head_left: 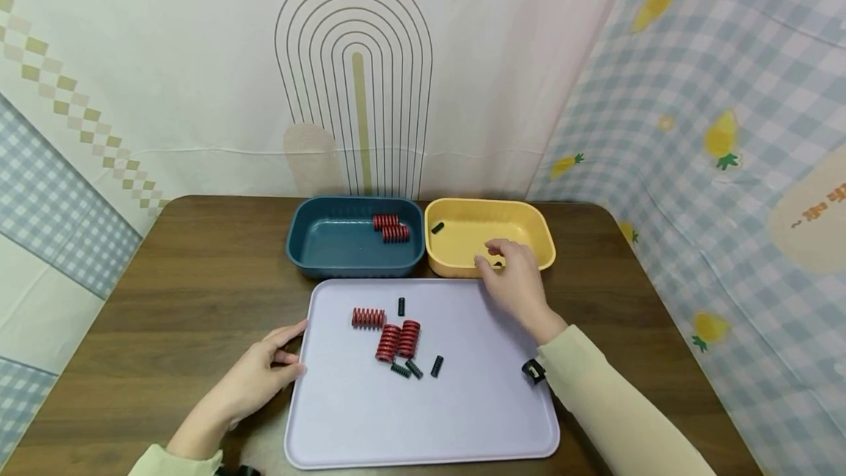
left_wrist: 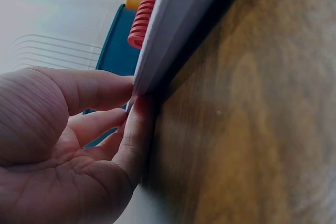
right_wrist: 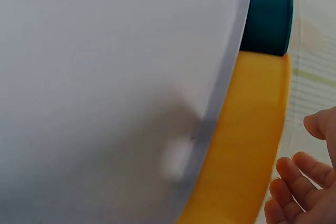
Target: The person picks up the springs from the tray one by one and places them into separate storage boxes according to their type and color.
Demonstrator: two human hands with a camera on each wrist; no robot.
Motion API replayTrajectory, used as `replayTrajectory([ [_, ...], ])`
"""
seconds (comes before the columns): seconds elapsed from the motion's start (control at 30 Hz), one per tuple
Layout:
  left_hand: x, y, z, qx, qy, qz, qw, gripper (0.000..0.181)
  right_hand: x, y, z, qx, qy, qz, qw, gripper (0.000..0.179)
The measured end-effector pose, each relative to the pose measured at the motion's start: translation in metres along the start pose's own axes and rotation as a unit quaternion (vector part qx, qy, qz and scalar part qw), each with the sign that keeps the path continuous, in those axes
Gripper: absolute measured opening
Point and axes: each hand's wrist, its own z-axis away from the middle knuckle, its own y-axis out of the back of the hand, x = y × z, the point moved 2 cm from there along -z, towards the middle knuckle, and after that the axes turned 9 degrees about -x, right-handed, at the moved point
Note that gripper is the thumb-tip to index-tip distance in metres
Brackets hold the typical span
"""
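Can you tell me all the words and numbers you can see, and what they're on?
Checked cloth: brown writing at the picture's right edge, too small and blurred to read.
Tray, blue box, yellow box, springs: no words or numbers that I can see.
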Motion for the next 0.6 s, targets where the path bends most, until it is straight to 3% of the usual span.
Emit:
replayTrajectory([
  [0.3,0.001,0.0,0.001,-0.002,0.006,0.003,1.0,0.067,-0.026,0.002,0.019,-0.048,0.061,-0.017,0.9968,0.033],
  [0.6,0.0,-0.001,0.002,0.0,-0.019,0.009,0.9998,0.066,-0.046,-0.006,0.039,-0.172,0.114,-0.061,0.9766,0.035],
])
